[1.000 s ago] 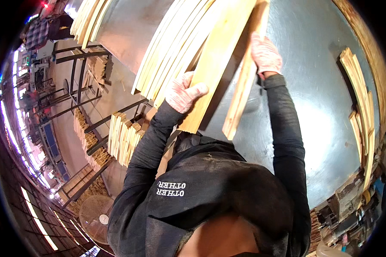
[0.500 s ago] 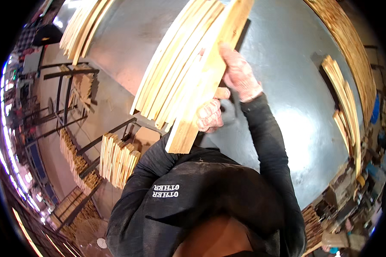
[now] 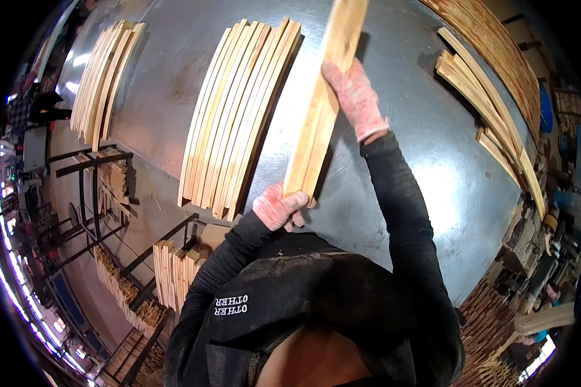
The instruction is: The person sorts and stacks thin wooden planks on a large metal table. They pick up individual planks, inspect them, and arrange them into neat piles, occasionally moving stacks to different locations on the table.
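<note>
Both my hands, in pale reddish gloves, hold a long pale wooden board (image 3: 315, 132) slantwise above the grey metal tabletop (image 3: 400, 64). A thin line runs along its lower part; I cannot tell whether a second piece lies with it. My left hand (image 3: 281, 206) grips the near end, thumb on top. Farther up, my right hand (image 3: 356, 97) is closed round the right edge. To the left, a row of narrow wooden slats (image 3: 235, 122) lies side by side on the metal. The board's far end runs out at the top of the picture.
Another bundle of slats (image 3: 106, 84) lies at the far left of the table. Loose slats (image 3: 490, 106) rest by the right edge, near a wide wood panel (image 3: 497, 48). Below on the left, stacked slats (image 3: 171, 274) stand by a dark metal frame (image 3: 158, 251).
The board is now apart from the slat row, to its right. My left hand has moved left and down to the board's near end; my right hand still grips its right edge.
</note>
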`<state>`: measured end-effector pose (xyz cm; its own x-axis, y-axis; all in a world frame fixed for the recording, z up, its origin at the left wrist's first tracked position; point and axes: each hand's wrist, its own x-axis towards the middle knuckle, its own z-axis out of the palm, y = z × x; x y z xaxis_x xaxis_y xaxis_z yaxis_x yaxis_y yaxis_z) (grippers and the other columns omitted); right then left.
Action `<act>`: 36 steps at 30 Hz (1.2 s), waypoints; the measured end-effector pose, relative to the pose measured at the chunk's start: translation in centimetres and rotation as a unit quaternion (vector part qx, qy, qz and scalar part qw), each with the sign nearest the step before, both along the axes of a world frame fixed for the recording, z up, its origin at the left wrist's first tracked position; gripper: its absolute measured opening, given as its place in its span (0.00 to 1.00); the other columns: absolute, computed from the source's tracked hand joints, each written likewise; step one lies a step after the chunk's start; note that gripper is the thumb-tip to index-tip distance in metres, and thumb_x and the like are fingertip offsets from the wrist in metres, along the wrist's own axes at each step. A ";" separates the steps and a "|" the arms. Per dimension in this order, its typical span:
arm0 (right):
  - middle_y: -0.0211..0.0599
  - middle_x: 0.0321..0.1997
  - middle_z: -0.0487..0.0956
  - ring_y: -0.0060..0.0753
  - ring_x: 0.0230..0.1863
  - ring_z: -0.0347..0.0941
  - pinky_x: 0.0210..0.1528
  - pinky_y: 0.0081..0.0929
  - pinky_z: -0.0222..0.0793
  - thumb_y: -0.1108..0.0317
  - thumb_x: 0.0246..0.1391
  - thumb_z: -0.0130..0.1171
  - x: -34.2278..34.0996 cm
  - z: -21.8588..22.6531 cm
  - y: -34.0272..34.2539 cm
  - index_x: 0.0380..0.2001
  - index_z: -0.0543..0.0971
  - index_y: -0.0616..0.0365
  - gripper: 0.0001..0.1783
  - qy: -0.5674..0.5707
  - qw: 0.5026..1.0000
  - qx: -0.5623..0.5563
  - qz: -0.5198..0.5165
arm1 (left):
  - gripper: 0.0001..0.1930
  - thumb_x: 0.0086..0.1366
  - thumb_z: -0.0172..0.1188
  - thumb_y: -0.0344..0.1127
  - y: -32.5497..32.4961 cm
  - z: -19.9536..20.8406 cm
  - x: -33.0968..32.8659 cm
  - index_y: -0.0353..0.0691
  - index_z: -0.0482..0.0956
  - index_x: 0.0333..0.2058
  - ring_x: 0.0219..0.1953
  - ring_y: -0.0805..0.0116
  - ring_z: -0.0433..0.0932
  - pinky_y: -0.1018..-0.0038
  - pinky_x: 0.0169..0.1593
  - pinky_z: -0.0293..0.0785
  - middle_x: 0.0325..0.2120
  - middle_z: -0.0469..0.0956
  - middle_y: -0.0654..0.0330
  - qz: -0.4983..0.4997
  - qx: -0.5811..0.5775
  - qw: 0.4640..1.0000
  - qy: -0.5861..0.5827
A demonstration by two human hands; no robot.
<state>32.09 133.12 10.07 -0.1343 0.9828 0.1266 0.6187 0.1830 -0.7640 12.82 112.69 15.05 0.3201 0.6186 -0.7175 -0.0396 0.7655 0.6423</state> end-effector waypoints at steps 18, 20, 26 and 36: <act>0.51 0.71 0.59 0.47 0.70 0.56 0.72 0.39 0.49 0.32 0.59 0.43 11.8 -2.2 -0.2 0.69 0.54 0.62 0.49 -0.124 0.987 0.029 0.095 | 0.49 0.57 0.60 0.58 -1.1 -10.7 -6.8 0.35 0.50 0.68 0.68 0.37 0.53 0.48 0.69 0.49 0.67 0.52 0.37 -0.275 0.452 0.430 0.732; 0.50 0.72 0.57 0.48 0.72 0.54 0.73 0.40 0.45 0.28 0.53 0.47 23.0 -1.8 4.2 0.68 0.56 0.61 0.53 -0.389 0.900 0.181 -0.081 | 0.47 0.58 0.59 0.52 -1.5 -12.8 -8.7 0.36 0.49 0.69 0.70 0.40 0.50 0.50 0.70 0.47 0.68 0.50 0.39 -0.276 0.459 0.391 0.748; 0.55 0.66 0.66 0.51 0.67 0.61 0.67 0.39 0.55 0.27 0.56 0.39 41.4 -2.3 10.2 0.64 0.65 0.56 0.48 -0.393 0.880 -0.157 -0.217 | 0.46 0.58 0.57 0.50 -1.4 -12.7 -9.3 0.38 0.45 0.70 0.70 0.41 0.49 0.51 0.70 0.46 0.69 0.47 0.42 -0.344 0.335 0.397 0.782; 0.50 0.60 0.73 0.51 0.62 0.67 0.64 0.43 0.60 0.29 0.56 0.37 39.7 -1.6 12.4 0.54 0.77 0.49 0.41 -0.388 0.867 -0.270 -0.154 | 0.50 0.56 0.61 0.54 -1.2 -11.4 -8.8 0.41 0.44 0.70 0.70 0.38 0.47 0.50 0.70 0.44 0.69 0.47 0.41 -0.348 0.280 0.478 0.756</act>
